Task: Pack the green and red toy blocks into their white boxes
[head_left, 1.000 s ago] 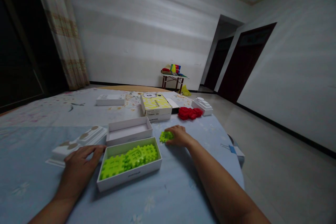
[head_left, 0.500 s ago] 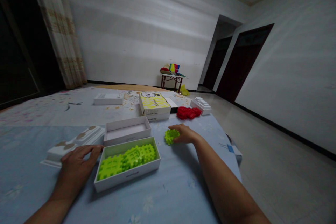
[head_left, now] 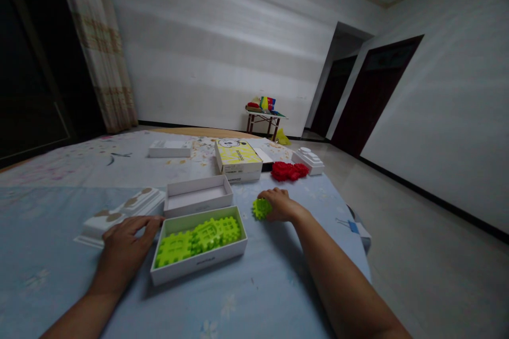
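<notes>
Right hand (head_left: 280,205), fingers curled over lime-green spiked block (head_left: 261,208); left hand (head_left: 123,251), fingers spread, empty, beside white box (head_left: 202,261)

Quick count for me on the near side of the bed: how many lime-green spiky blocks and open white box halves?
Lime-green spiky blocks: 4, one at the right hand, three in the lower box half
Open white box halves: 2
Total: 6

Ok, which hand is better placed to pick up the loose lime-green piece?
Right hand, probably: its fingers are already on the loose lime-green piece. The left hand lies on the other side of the white box of green pieces.
</notes>
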Demonstrator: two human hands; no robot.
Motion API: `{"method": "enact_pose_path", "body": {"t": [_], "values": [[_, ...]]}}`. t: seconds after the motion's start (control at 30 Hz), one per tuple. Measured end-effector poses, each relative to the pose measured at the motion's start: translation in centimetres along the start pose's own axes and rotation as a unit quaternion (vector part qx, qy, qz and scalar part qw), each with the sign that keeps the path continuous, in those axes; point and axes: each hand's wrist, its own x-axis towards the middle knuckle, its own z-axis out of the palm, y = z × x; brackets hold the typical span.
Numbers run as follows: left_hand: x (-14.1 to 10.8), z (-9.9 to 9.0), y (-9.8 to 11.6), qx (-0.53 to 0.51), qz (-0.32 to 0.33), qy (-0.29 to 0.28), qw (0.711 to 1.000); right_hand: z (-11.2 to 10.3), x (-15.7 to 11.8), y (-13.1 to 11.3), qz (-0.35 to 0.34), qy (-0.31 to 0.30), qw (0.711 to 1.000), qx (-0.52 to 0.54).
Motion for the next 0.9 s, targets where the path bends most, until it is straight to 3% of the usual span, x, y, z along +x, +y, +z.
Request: {"method": "enact_pose_path", "body": {"t": [0.3, 0.5, 0.7, 0.9], "values": [[-0.1, 0.1, 0.1, 0.001, 0.012, 0.007, 1.0, -0.8, -0.8, 0.0, 0.025, 0.043, 0.997, 0.054], [-0.2, 0.0, 0.7, -0.015, -0.001, -0.007, 1.0, -3.2, -3.2, -4.5, -0.029, 0.125, 0.978, 0.167], [-0.3, 0.1, 0.9, -0.006, 0.014, 0.016, 1.0, -2.8, -3.2, -9.9, -0.026, 0.113, 0.993, 0.026], [-0.4, 0.1, 0.9, -0.017, 0.016, 0.023, 0.999, -2.1, -2.4, -10.9, -0.03, 0.08, 0.996, -0.027]]}}
